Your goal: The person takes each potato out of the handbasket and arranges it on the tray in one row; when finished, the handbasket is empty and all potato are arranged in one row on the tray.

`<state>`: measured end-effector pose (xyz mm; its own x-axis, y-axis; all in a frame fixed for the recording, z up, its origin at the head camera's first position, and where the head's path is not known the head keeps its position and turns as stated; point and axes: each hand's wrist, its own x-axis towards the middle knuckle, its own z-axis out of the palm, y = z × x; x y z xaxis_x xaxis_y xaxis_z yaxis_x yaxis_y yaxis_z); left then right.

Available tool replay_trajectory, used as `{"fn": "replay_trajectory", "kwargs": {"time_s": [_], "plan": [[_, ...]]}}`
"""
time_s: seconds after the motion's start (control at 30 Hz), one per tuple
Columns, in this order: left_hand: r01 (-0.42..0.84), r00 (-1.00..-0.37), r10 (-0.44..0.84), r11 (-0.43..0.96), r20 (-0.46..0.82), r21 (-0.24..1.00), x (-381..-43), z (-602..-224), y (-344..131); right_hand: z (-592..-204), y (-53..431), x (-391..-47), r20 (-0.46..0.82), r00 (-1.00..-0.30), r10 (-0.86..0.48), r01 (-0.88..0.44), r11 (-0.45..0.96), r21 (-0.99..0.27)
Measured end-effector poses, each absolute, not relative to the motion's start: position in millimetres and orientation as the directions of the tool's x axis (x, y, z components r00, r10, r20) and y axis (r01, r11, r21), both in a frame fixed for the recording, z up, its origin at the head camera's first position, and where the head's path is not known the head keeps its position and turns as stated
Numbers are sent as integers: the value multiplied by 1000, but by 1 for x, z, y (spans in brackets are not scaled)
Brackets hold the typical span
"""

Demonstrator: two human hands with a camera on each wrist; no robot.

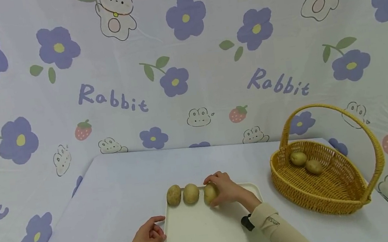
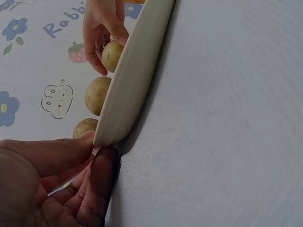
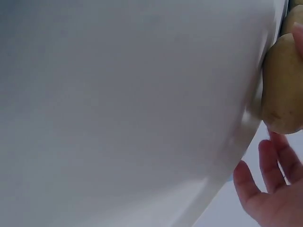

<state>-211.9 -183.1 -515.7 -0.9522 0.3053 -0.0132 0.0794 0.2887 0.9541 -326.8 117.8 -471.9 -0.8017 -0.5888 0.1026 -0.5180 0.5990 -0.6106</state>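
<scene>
A cream rectangular tray [image 1: 204,232] lies on the table, with three potatoes in a row along its far edge. The leftmost potato [image 1: 173,195] and the middle potato [image 1: 191,194] stand close together. My right hand [image 1: 227,188] grips the third potato [image 1: 209,194], thumb on the near side and fingers round the far side. In the right wrist view that potato [image 3: 282,87] sits against the tray's raised rim. At the tray's left side, my left hand [image 1: 146,240] pinches the rim; the left wrist view shows the thumb above the tray edge [image 2: 137,71] and a finger beneath.
A wicker basket [image 1: 313,203] with a tall arched handle stands at the right of the table, holding two potatoes [image 1: 298,159]. The white table [image 1: 93,222] meets a patterned cloth backdrop [image 1: 220,97] behind. A dark band [image 1: 247,223] is on the right wrist.
</scene>
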Motion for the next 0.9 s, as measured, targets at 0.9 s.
{"fn": "replay_trajectory", "kwargs": {"time_s": [0.9], "plan": [[87, -951, 308, 292, -8, 952, -210, -515, -182, -414, 210, -341, 280, -839, -467, -506, 479, -717]]}}
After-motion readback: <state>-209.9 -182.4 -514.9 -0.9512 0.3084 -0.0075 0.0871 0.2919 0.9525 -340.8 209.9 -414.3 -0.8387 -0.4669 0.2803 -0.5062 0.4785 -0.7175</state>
